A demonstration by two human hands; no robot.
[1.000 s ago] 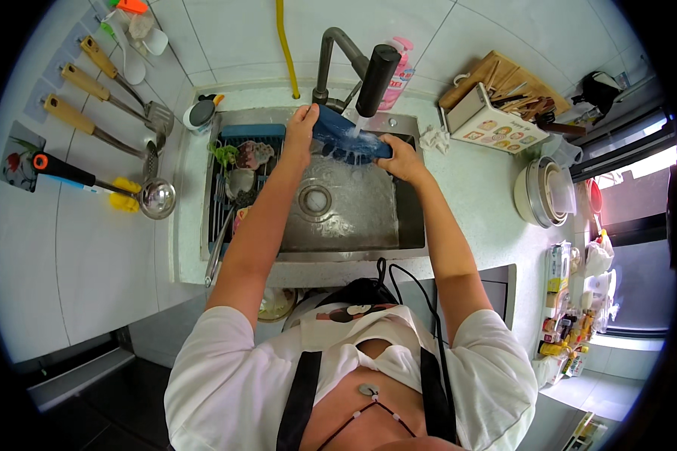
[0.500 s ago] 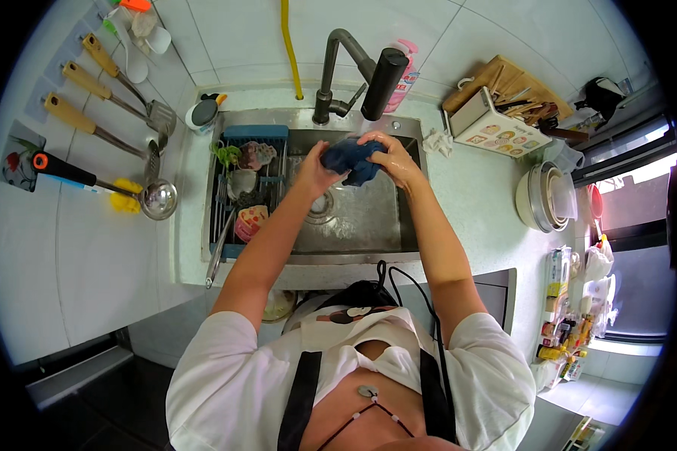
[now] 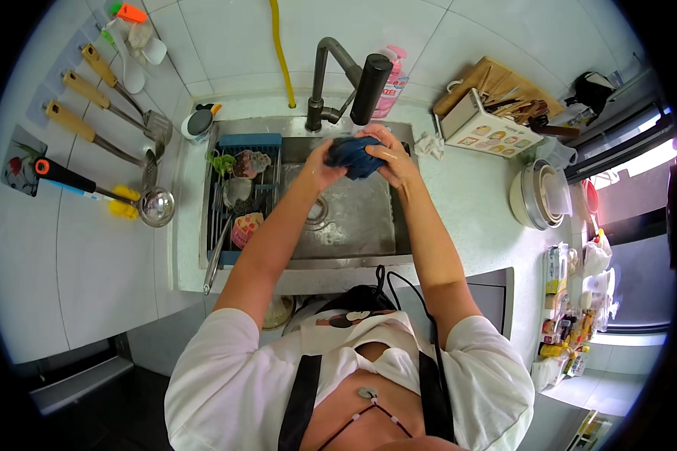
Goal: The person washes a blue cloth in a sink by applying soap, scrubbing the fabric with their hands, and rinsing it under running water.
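Observation:
A dark blue cloth (image 3: 353,156) is bunched between both hands above the steel sink (image 3: 357,225). My left hand (image 3: 321,167) is closed on its left side. On the other side, my right hand (image 3: 393,158) grips it with the thumb across the front. The faucet (image 3: 368,90) has its black spout just over the cloth, and the right fingers look wet beneath it. Parts of the fingers are hidden behind the cloth.
A blue drying rack (image 3: 252,140) with a ladle, greens and a pink patterned item fills the sink's left side. Behind the faucet stands a pink pump bottle (image 3: 392,86). A utensil holder (image 3: 489,128) and stacked bowls (image 3: 535,197) line the right counter. Utensils hang on the left wall.
The cloth has been gathered into a rounder, tighter bundle, and my hands have come closer together around it. The view has shifted slightly.

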